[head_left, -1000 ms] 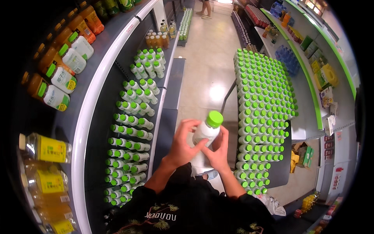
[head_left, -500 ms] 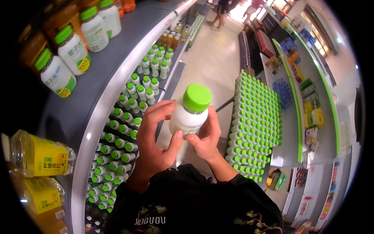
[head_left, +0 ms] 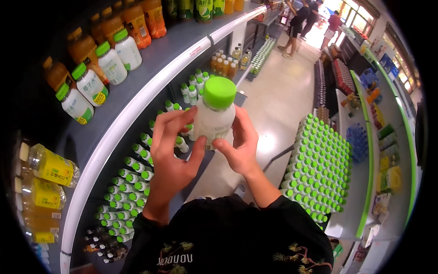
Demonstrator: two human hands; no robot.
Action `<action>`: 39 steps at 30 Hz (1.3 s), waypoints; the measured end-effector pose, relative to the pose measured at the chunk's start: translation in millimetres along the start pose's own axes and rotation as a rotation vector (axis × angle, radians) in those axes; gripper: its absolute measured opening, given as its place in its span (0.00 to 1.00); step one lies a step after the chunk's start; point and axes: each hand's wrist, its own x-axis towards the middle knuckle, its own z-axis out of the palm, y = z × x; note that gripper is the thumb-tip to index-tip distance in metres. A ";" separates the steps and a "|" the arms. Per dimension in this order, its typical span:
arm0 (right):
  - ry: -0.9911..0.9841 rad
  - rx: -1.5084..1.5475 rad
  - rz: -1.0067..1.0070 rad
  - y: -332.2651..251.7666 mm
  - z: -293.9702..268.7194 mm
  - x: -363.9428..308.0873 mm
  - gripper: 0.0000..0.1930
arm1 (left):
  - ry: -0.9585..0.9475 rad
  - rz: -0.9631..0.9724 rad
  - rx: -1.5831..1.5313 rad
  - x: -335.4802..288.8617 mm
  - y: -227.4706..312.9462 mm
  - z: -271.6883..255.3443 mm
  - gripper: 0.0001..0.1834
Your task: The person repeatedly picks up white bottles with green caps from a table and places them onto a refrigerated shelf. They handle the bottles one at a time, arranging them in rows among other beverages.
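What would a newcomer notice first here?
The white plastic bottle with a bright green cap, held mid-picture between left hand and right hand. Then the block of green-capped white bottles at right. At upper left, four similar bottles stand on a grey shelf before amber bottles.

Very bright at the far end, black round the rim.
Strong white light pours through the tall, clear glass windows (head_left: 359,19) at the top right and hides what is outside. The smooth, pale floor (head_left: 285,86) has a shiny white glare spot. It is dim under the long grey shelf with a white front edge (head_left: 137,86), which bends like a bow. Small print on the round white plastic bottle with a bright green cap (head_left: 213,119) looks fuzzy.
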 end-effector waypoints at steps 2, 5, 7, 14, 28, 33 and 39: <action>0.018 0.058 0.058 -1.3 -19.2 15.2 0.41 | 0.067 0.020 -0.017 13.9 5.1 29.7 0.26; 0.041 0.064 0.019 -1.0 -47.5 29.9 0.39 | 0.084 0.033 0.015 31.5 10.0 65.6 0.23; 0.064 0.020 -0.004 -0.2 -71.8 37.6 0.39 | 0.090 0.050 0.038 41.7 10.7 94.0 0.21; 0.077 -0.074 -0.091 12.6 -116.4 65.4 0.39 | 0.029 0.062 0.064 70.3 4.3 134.4 0.17; -0.087 -0.223 -0.088 47.9 -65.5 159.5 0.39 | -0.001 0.039 0.114 111.2 -47.3 78.3 0.27; -0.139 -0.162 0.009 57.9 -20.4 197.9 0.37 | 0.036 -0.031 0.210 119.7 -66.6 51.3 0.26; -0.186 -0.110 -0.055 84.8 26.7 231.3 0.34 | 0.091 -0.089 0.390 129.8 -89.7 27.5 0.27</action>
